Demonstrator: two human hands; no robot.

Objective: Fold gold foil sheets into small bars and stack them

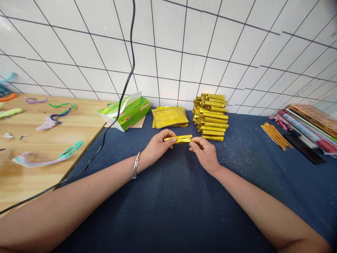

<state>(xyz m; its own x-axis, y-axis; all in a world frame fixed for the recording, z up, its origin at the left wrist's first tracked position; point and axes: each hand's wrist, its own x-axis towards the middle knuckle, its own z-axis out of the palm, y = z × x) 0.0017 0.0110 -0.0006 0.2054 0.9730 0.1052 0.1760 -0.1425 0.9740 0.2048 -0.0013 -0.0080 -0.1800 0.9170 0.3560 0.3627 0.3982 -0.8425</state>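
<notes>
A narrow folded strip of gold foil paper (181, 139) is held level above the dark blue cloth (163, 203). My left hand (160, 146), with a silver bracelet at its wrist, pinches the strip's left part between thumb and fingers. At the strip's right end, the closed fingertips of my right hand (204, 151) grip it. Flat gold sheets (170, 117) lie in a pile just behind my left hand. Behind my right hand stands a stack of folded gold pieces (212, 117).
A green tissue box (131, 112) sits at the back left. A black cable (126, 84) hangs down and crosses to the wooden table (89, 123), which holds coloured strands. Brown strips (276, 135), a black flat item (305, 147) and books (310, 128) lie at right.
</notes>
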